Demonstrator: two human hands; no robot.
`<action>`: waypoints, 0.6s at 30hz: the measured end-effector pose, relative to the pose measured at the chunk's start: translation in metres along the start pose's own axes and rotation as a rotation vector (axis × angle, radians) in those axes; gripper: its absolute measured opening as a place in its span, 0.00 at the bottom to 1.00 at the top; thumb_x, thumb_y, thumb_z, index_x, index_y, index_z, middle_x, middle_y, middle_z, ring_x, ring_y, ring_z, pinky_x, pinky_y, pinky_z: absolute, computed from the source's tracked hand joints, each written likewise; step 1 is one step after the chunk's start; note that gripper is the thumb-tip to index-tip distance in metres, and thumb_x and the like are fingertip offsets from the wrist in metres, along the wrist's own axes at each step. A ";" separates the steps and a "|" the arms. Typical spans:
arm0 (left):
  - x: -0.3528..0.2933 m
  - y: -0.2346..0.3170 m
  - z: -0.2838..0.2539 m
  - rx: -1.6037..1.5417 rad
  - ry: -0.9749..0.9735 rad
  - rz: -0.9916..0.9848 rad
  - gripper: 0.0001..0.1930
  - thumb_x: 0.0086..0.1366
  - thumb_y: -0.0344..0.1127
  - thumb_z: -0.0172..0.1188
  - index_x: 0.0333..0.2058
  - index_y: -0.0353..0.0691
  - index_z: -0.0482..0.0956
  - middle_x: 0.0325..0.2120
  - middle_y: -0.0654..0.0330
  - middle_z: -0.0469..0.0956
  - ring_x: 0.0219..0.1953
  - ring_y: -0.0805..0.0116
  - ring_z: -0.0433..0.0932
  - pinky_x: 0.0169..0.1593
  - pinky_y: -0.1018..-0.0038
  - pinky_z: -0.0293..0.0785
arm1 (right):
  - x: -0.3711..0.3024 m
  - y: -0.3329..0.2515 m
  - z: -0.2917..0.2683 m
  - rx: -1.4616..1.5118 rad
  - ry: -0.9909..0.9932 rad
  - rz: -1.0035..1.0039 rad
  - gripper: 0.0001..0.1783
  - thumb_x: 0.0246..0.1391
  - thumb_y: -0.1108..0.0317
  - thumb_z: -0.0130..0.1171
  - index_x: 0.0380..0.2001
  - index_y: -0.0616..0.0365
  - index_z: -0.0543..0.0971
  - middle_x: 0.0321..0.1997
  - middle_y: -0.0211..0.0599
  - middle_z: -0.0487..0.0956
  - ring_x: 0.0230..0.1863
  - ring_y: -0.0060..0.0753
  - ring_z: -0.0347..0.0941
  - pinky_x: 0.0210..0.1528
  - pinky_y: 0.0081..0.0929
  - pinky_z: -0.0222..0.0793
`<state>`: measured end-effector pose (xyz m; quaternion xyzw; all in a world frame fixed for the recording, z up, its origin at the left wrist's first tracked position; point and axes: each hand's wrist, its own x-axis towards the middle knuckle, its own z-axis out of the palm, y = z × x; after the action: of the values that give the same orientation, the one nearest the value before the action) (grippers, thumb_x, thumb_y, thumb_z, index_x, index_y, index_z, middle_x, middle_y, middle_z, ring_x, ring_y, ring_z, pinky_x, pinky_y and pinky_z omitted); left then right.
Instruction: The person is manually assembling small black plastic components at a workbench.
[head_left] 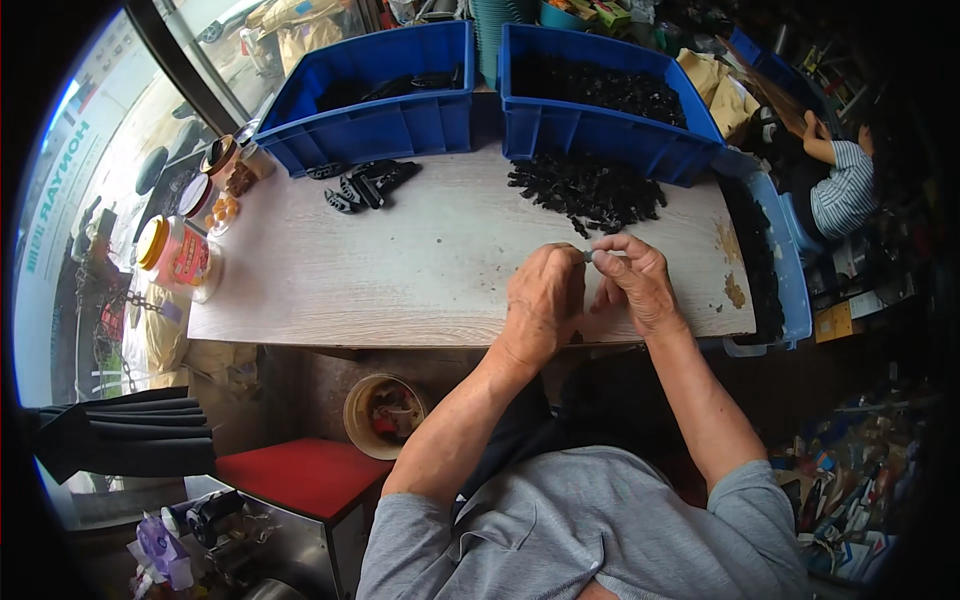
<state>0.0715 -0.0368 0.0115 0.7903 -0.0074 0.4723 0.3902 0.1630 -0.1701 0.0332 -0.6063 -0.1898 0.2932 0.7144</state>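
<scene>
Over the near right part of the table, my two hands meet at the fingertips. My left hand (543,302) is closed, with its fingers curled inward and mostly hidden behind its back; what it grips cannot be made out. Thumb and forefinger of my right hand (642,283) pinch a small dark grey piece (588,256), which touches the left fingertips. Just beyond them lies a loose pile of small black plastic parts (590,193). Several larger black parts with pale markings (366,186) rest farther left on the tabletop.
Two blue bins (375,132) (610,148) holding black parts stand along the far edge of the table (400,290). Lidded jars (185,255) line its left side. A light blue tub (790,270) adjoins the right edge. Below are a bucket (352,425) and a red-topped cabinet (290,475). Another person (845,190) sits far right.
</scene>
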 end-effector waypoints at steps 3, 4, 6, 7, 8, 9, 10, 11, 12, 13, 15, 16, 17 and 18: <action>0.000 0.000 -0.003 -0.066 -0.053 -0.013 0.17 0.50 0.15 0.63 0.38 0.37 0.73 0.31 0.55 0.77 0.33 0.54 0.79 0.35 0.66 0.75 | 0.001 0.003 -0.002 -0.022 0.014 0.009 0.11 0.53 0.65 0.68 0.35 0.60 0.80 0.15 0.25 0.71 0.13 0.19 0.66 0.18 0.22 0.72; 0.000 -0.002 -0.006 -0.054 -0.049 -0.012 0.17 0.50 0.15 0.63 0.38 0.37 0.73 0.31 0.55 0.77 0.33 0.54 0.79 0.35 0.66 0.75 | 0.000 0.003 -0.002 -0.019 0.002 0.008 0.11 0.53 0.65 0.68 0.35 0.60 0.80 0.15 0.25 0.71 0.13 0.19 0.66 0.18 0.22 0.72; 0.003 -0.006 -0.014 0.006 -0.105 -0.021 0.18 0.51 0.22 0.65 0.42 0.36 0.73 0.33 0.52 0.76 0.41 0.50 0.75 0.42 0.62 0.73 | -0.001 0.006 -0.007 -0.002 0.027 -0.028 0.10 0.53 0.66 0.67 0.34 0.60 0.80 0.14 0.26 0.71 0.13 0.20 0.66 0.19 0.21 0.71; 0.012 -0.016 -0.020 0.056 -0.001 0.010 0.20 0.52 0.29 0.67 0.45 0.35 0.74 0.35 0.50 0.76 0.44 0.47 0.73 0.47 0.59 0.71 | 0.000 0.009 -0.010 0.018 0.023 -0.036 0.08 0.54 0.67 0.66 0.32 0.59 0.79 0.13 0.27 0.70 0.13 0.22 0.68 0.19 0.21 0.71; 0.022 -0.031 -0.032 0.257 0.025 -0.018 0.21 0.53 0.31 0.67 0.45 0.35 0.74 0.38 0.48 0.76 0.47 0.46 0.72 0.50 0.57 0.69 | 0.001 0.010 -0.012 0.021 0.022 -0.037 0.08 0.54 0.67 0.66 0.32 0.59 0.79 0.13 0.27 0.70 0.13 0.22 0.68 0.19 0.21 0.71; 0.034 -0.051 -0.045 0.452 0.048 -0.046 0.21 0.54 0.33 0.67 0.46 0.35 0.74 0.40 0.47 0.75 0.49 0.45 0.71 0.53 0.56 0.67 | 0.000 0.011 -0.014 0.015 0.038 -0.043 0.07 0.55 0.66 0.65 0.33 0.58 0.79 0.12 0.27 0.68 0.13 0.24 0.69 0.20 0.26 0.74; 0.048 -0.070 -0.063 0.648 0.097 -0.034 0.22 0.54 0.36 0.66 0.46 0.35 0.75 0.45 0.46 0.74 0.55 0.43 0.67 0.59 0.52 0.61 | 0.000 0.011 -0.013 0.014 0.042 -0.051 0.07 0.55 0.66 0.64 0.33 0.56 0.79 0.11 0.28 0.67 0.13 0.26 0.69 0.22 0.31 0.76; 0.060 -0.086 -0.082 0.788 0.108 -0.060 0.22 0.54 0.36 0.66 0.46 0.34 0.75 0.48 0.46 0.73 0.58 0.42 0.65 0.61 0.49 0.58 | -0.001 0.011 -0.011 0.020 0.033 -0.053 0.07 0.55 0.66 0.64 0.33 0.56 0.79 0.11 0.28 0.67 0.13 0.26 0.69 0.22 0.31 0.76; 0.064 -0.105 -0.097 0.923 0.148 -0.054 0.22 0.56 0.37 0.64 0.48 0.35 0.75 0.49 0.48 0.74 0.58 0.41 0.65 0.63 0.50 0.57 | 0.000 0.011 -0.009 0.026 0.031 -0.052 0.06 0.55 0.66 0.64 0.33 0.56 0.79 0.11 0.27 0.67 0.14 0.26 0.69 0.22 0.31 0.77; 0.068 -0.120 -0.108 1.032 0.064 -0.187 0.20 0.57 0.37 0.61 0.49 0.37 0.77 0.51 0.49 0.74 0.61 0.40 0.63 0.65 0.45 0.53 | 0.000 0.010 -0.007 0.030 0.031 -0.053 0.06 0.55 0.67 0.64 0.33 0.56 0.78 0.11 0.27 0.67 0.14 0.25 0.70 0.22 0.32 0.78; 0.071 -0.150 -0.122 1.181 -0.114 -0.306 0.19 0.57 0.37 0.59 0.48 0.40 0.79 0.52 0.50 0.74 0.63 0.41 0.61 0.66 0.42 0.49 | 0.001 0.011 -0.006 0.034 0.026 -0.047 0.06 0.56 0.67 0.63 0.33 0.55 0.78 0.11 0.27 0.67 0.14 0.25 0.70 0.22 0.32 0.78; 0.067 -0.155 -0.120 1.129 -0.082 -0.304 0.17 0.56 0.35 0.60 0.46 0.42 0.80 0.53 0.51 0.74 0.64 0.41 0.60 0.67 0.41 0.49 | 0.001 0.012 -0.007 0.034 0.033 -0.036 0.05 0.56 0.67 0.63 0.32 0.55 0.78 0.12 0.27 0.67 0.14 0.25 0.70 0.22 0.31 0.78; 0.064 -0.160 -0.120 1.132 -0.080 -0.304 0.17 0.56 0.35 0.60 0.46 0.42 0.80 0.53 0.51 0.74 0.64 0.41 0.60 0.67 0.41 0.49 | 0.003 0.011 -0.005 0.035 0.030 -0.037 0.05 0.56 0.67 0.63 0.32 0.55 0.78 0.12 0.27 0.67 0.14 0.25 0.70 0.22 0.31 0.78; 0.065 -0.156 -0.116 1.109 -0.080 -0.249 0.16 0.57 0.35 0.60 0.45 0.41 0.80 0.51 0.51 0.75 0.63 0.41 0.62 0.66 0.41 0.49 | 0.002 0.011 -0.008 0.042 0.031 -0.048 0.05 0.56 0.67 0.63 0.32 0.55 0.78 0.12 0.27 0.67 0.15 0.25 0.71 0.22 0.32 0.78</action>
<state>0.0810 0.1667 -0.0061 0.8890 0.3202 0.3258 -0.0307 0.1673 -0.1739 0.0206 -0.5908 -0.1868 0.2705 0.7368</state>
